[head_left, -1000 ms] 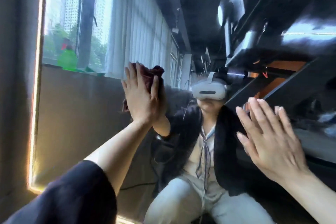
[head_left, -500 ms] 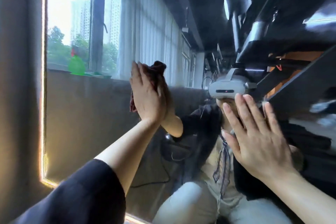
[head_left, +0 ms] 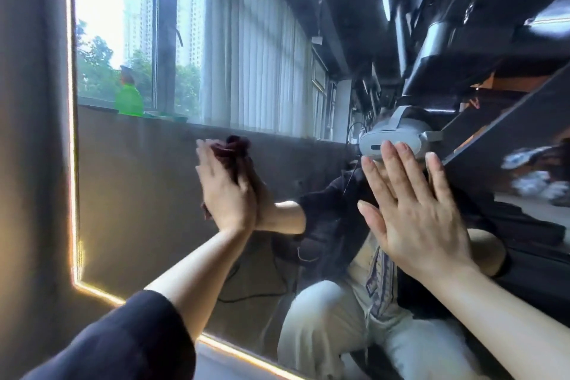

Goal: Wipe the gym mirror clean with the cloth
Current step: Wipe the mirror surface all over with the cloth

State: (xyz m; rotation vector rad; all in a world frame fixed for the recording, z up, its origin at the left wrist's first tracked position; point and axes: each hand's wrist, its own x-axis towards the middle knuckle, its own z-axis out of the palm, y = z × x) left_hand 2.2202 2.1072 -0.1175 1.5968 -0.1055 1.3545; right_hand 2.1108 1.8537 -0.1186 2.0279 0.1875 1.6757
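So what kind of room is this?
Probably a gym or studio: a big wall mirror with a glowing lit edge, long white vertical blinds reflected in it, and dark metal exercise equipment.

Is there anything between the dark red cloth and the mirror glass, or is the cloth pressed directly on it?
Nothing visible stands between them. The left hand presses the dark red cloth flat against the mirror, meeting its own reflection there. The right hand lies open on the glass, apart from the cloth.
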